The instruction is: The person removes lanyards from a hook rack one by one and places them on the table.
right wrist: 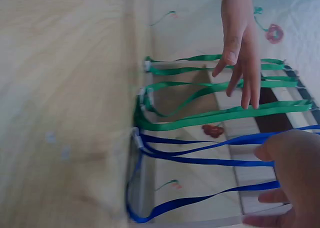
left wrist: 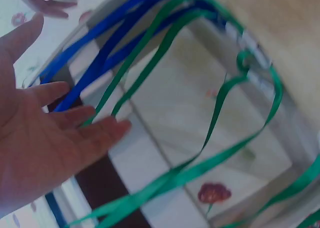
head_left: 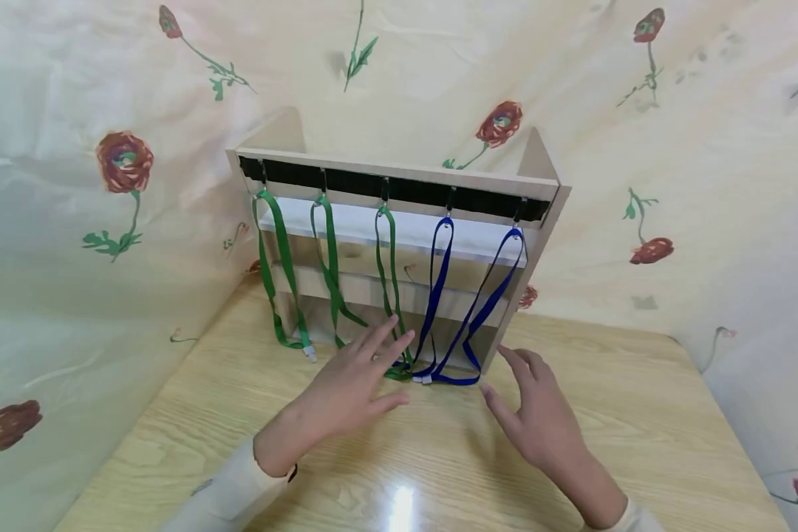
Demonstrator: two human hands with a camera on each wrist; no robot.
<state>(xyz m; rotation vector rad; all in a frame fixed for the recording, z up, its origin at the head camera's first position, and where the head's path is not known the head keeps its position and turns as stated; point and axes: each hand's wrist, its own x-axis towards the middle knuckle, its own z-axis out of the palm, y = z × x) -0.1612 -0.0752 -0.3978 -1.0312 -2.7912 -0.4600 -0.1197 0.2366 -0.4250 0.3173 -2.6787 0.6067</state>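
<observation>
A wooden rack (head_left: 359,225) stands on the table, with lanyards hanging from hooks along its top. Three are green: a left one (head_left: 283,255), a second (head_left: 332,258) and a third (head_left: 394,277). To the right hang two blue ones, an inner lanyard (head_left: 437,295) and an outer lanyard (head_left: 482,318). My left hand (head_left: 346,388), fingers spread, is in front of the second and third green lanyards and appears to hold nothing. By the rack's lower right corner is my right hand (head_left: 539,414), thumb and fingers apart, close to the outer blue lanyard.
A black strip (head_left: 352,179) with several metal hooks runs along the rack's front. White clips (head_left: 423,379) sit at the lanyards' lower ends. The wooden table (head_left: 638,414) extends around the rack, and flowered cloth (head_left: 406,66) covers the walls behind and beside it.
</observation>
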